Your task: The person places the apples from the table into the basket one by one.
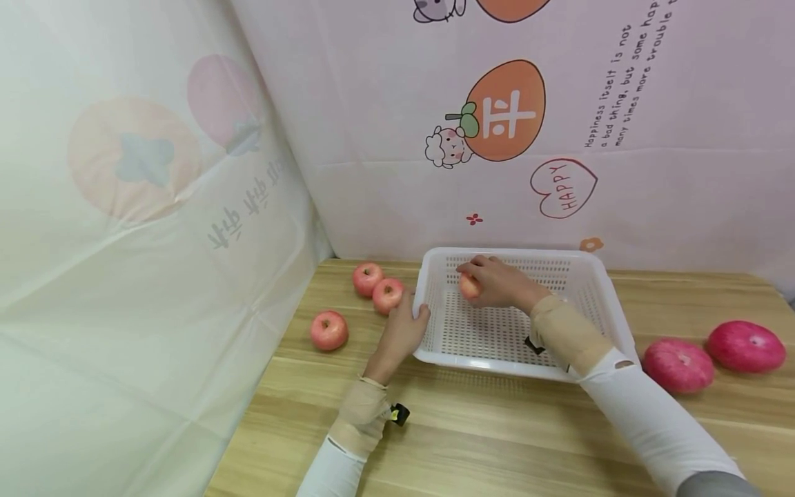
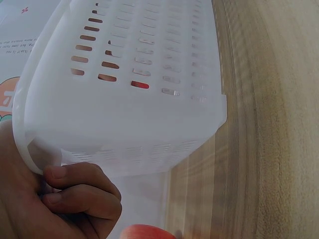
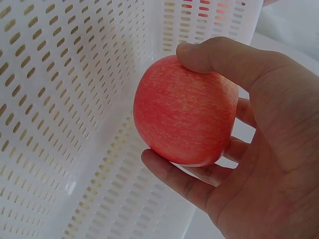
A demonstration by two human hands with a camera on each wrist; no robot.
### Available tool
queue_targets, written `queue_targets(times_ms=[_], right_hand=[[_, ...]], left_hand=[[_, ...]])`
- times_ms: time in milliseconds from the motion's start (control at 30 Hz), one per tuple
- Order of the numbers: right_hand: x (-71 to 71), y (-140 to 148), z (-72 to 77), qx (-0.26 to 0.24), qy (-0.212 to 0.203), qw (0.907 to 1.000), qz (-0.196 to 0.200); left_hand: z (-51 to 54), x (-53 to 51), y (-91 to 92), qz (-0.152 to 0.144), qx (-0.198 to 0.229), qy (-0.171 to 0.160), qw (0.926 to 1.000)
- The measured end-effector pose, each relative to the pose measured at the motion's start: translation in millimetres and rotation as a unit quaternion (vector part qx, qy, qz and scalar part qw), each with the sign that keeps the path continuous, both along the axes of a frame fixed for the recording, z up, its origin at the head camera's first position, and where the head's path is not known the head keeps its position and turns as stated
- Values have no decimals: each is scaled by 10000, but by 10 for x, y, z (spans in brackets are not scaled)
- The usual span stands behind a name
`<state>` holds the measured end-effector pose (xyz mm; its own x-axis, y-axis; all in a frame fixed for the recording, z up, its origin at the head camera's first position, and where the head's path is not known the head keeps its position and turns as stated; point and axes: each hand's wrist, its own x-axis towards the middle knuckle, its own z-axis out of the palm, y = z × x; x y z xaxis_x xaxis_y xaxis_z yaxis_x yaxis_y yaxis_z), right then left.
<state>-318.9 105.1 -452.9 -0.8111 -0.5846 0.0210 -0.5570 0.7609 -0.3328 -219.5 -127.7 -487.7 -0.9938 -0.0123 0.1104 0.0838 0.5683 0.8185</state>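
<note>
R hand [image 1: 497, 281] gripping red apple [image 3: 184, 117] inside white perf. plastic basket [image 1: 484, 365]; L hand [image 1: 404, 331] pinching basket's L rim. 3 more apples [image 1: 329, 330] L of it on wood tbl [image 1: 484, 435].

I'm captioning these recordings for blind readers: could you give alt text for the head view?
A person's right hand holds a round red apple in a white perforated plastic basket, while the left hand grips the basket's left rim. On the wood-grain table, three more red apples lie to the left and two oval deep-pink objects to the right.
</note>
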Motion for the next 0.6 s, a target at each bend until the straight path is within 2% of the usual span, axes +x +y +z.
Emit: queue_targets(times_ms=[600], right_hand=[[-26, -114, -46, 83, -18, 9999, 77]], left_hand=[[-28, -23, -7, -9, -162, 116, 9998]])
